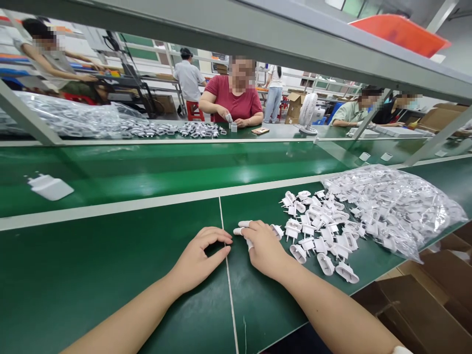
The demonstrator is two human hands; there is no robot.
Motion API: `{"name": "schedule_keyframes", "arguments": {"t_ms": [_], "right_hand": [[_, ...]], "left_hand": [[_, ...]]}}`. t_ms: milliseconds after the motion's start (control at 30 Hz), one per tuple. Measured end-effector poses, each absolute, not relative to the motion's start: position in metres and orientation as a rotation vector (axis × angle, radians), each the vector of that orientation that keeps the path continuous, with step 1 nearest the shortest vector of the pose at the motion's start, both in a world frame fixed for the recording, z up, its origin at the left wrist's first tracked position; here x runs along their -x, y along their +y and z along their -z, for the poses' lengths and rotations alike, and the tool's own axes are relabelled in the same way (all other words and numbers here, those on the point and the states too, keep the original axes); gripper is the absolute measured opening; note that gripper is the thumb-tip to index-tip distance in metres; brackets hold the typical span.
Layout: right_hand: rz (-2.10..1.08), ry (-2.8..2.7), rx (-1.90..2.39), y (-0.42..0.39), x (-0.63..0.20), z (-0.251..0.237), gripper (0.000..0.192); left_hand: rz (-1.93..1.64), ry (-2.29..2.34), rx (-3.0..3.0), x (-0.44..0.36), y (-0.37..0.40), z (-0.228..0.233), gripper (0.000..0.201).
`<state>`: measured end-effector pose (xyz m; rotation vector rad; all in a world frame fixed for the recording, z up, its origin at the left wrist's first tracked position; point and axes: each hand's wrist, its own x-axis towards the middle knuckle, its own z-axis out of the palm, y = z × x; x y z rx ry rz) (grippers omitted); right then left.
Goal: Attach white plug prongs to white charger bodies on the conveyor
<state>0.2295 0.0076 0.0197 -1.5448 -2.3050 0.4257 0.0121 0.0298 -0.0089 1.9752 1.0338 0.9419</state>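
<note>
left hand (197,255): resting on green table (110,275), fingers curled loosely, holding nothing | right hand (263,246): fingers together, flat beside plug pile (317,231), within easy reach | bag of plugs (394,206): just behind the pile

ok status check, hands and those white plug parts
Left hand empty, curled on the green mat. Right hand at the edge of the loose white plug parts; grip unclear. Bagged parts beyond.

Factory assembly line, long green conveyor belt (147,172), heaps of white plug parts (317,231), bagged parts (398,206), seated workers (232,98) opposite, cardboard boxes (424,309)
</note>
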Motion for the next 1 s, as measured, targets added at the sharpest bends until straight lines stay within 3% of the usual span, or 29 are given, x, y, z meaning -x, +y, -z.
{"name": "schedule_keyframes", "arguments": {"t_ms": [367, 1000], "right_hand": [[-0.548, -2.287, 1.346, 0.0051, -0.2281, -0.0156, 0.057], [-0.515, -2.370, 1.394, 0.0079, -0.2298, -0.0234, 0.053]], "left_hand": [[-0.931, 0.999, -2.033, -0.0115, 0.0303, 0.0120, 0.013], [-0.913, 0.998, -2.017, -0.0132, 0.0292, 0.0086, 0.015]]}}
